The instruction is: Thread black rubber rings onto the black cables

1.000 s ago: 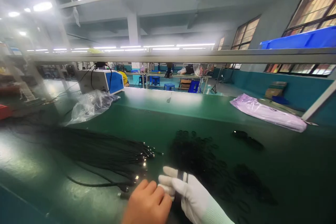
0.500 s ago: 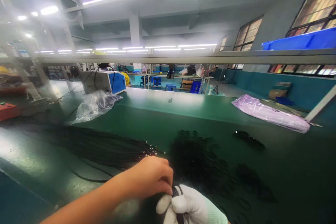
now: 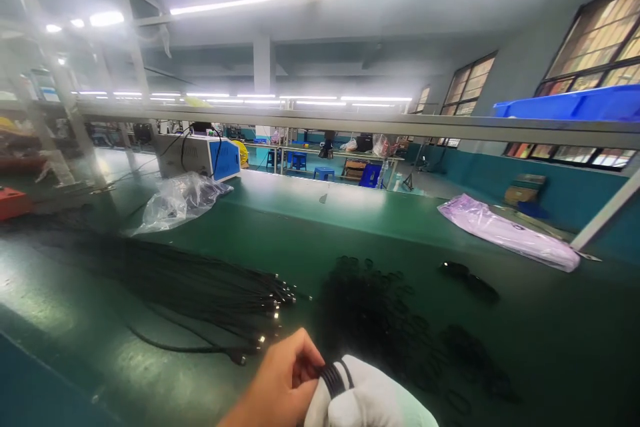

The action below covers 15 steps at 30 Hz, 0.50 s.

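My right hand (image 3: 383, 392), in a white glove, is closed around a small coil of black cable (image 3: 332, 380) at the bottom centre. My bare left hand (image 3: 286, 377) comes in from the lower left. Its thumb and fingertips are pinched at the coil's left edge, against the glove. Just beyond my left hand, many loose black cables (image 3: 200, 280) lie along the bench, their shiny metal connectors pointing right. A dark heap of black rings (image 3: 370, 310) spreads out past the gloved hand.
On the green bench (image 3: 280, 240) rest a clear plastic bag (image 3: 183, 200), a grey and blue machine (image 3: 200, 157), a pinkish plastic bag (image 3: 505, 230) and dark objects (image 3: 470, 280). A rail (image 3: 350, 121) crosses above, with a blue bin (image 3: 570, 104) at right.
My left hand has drawn back lower and nearer, uncovering more cable ends. The gloved hand has turned, so the coil's loops show more plainly. The view has shifted slightly.
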Available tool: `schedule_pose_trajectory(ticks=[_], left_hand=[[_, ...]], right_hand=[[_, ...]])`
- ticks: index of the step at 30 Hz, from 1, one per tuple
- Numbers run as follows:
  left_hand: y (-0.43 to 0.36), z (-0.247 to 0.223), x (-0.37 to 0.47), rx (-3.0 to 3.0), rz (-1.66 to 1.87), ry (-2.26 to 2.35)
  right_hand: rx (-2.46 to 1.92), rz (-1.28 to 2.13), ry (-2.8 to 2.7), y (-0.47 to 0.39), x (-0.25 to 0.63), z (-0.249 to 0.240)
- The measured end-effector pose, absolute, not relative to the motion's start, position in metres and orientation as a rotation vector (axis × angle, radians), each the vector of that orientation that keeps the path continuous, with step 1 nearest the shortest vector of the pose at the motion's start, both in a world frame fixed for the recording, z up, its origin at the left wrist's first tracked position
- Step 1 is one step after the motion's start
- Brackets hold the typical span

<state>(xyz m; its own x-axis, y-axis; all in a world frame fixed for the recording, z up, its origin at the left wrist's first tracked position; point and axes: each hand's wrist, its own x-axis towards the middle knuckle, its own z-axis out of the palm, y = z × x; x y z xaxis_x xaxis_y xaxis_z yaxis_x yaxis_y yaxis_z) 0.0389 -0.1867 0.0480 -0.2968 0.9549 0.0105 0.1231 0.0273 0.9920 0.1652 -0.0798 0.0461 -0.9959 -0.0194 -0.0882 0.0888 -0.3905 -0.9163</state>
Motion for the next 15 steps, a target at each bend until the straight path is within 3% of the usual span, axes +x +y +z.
schedule_pose_trajectory(ticks=[5,11,15], left_hand=[[-0.191,0.026,0.055,1.414,1.641,1.736],[-0.187,0.048,0.053,1.860,1.299,1.633],[-0.181,0.057,0.049,1.958,1.322,1.650]], right_hand=[[0.144,-2.417,1.903,-0.071,0.180,0.062],[0.167,-2.392,1.999,-0.066,0.190,0.070],[0.194,-2.363,2.047,-0.070,0.192,0.076]])
